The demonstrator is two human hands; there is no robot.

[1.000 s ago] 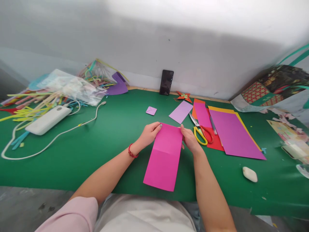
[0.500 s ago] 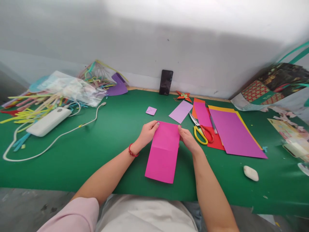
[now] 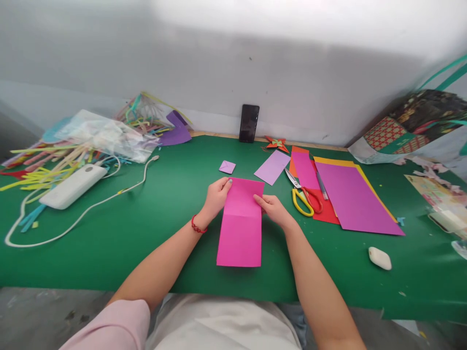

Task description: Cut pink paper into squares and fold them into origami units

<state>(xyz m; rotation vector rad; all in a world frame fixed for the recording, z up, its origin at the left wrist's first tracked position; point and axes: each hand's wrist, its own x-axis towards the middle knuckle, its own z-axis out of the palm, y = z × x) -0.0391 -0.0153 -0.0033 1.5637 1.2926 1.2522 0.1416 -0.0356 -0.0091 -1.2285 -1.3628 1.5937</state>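
Observation:
A long bright pink sheet of paper [image 3: 240, 238] with a crease across its middle is held over the green table. My left hand [image 3: 218, 195] pinches its far left corner, thumb on top. My right hand [image 3: 273, 208] grips the right edge, a little below the far corner, with its thumb on the face and its other fingers partly hidden behind. Beyond the sheet lie a small folded lilac paper square [image 3: 227, 167] and a flat lilac paper [image 3: 272, 167]. Scissors [image 3: 303, 195] with one yellow and one red handle rest to the right of my right hand.
Purple paper [image 3: 359, 199] tops several coloured sheets at right, beside a pen [image 3: 321, 185]. A phone [image 3: 249, 123] leans on the wall near an orange paper star [image 3: 276, 143]. A white power bank [image 3: 73, 186], its cable and paper strips lie left; a white case [image 3: 380, 258] sits front right.
The pink sheet has shifted slightly left and now hangs straighter. My right hand has slid down from the far right corner along the right edge. My left hand still pinches the left corner.

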